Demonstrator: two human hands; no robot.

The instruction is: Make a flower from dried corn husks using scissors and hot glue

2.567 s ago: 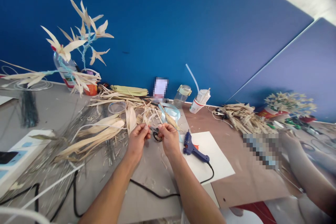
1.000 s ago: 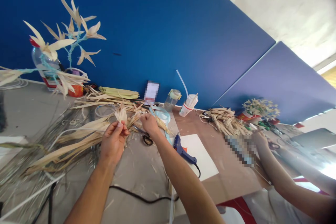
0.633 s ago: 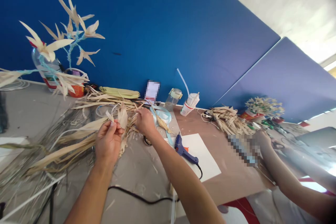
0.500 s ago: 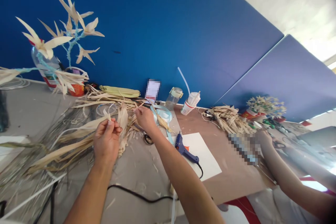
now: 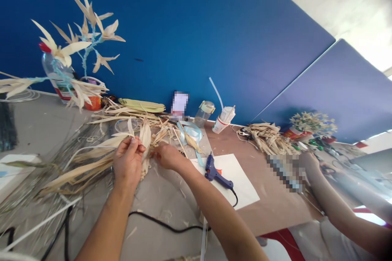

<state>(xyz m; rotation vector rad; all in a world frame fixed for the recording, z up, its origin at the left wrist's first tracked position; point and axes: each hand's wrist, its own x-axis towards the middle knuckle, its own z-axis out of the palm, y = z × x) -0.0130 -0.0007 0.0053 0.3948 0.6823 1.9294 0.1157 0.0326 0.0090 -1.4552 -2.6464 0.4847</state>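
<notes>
My left hand (image 5: 128, 163) is closed in a pinch on a small pale husk piece (image 5: 131, 127) that sticks up above its fingertips. A wider dried husk leaf (image 5: 145, 143) stands just to its right. My right hand (image 5: 166, 156) rests low on the grey table (image 5: 171, 195) with its fingers curled at the foot of that leaf. What lies under those fingers is hidden. Long dried husk strips (image 5: 79, 169) spread to the left of both hands.
A blue glue gun (image 5: 217, 172) lies on white paper (image 5: 241, 183), with light blue ribbon (image 5: 192, 132) behind it. A bottle holding husk flowers (image 5: 63, 75) stands far left. A jar (image 5: 204, 112) and cup (image 5: 224, 120) stand by the blue wall. A black cable (image 5: 165, 224) crosses near me. Another person's arm (image 5: 337, 212) works at the right.
My right hand came back from the ribbon and dropped to the table beside the husk leaf, covering the spot where the scissors lay. My left hand kept its pinch on the small husk piece.
</notes>
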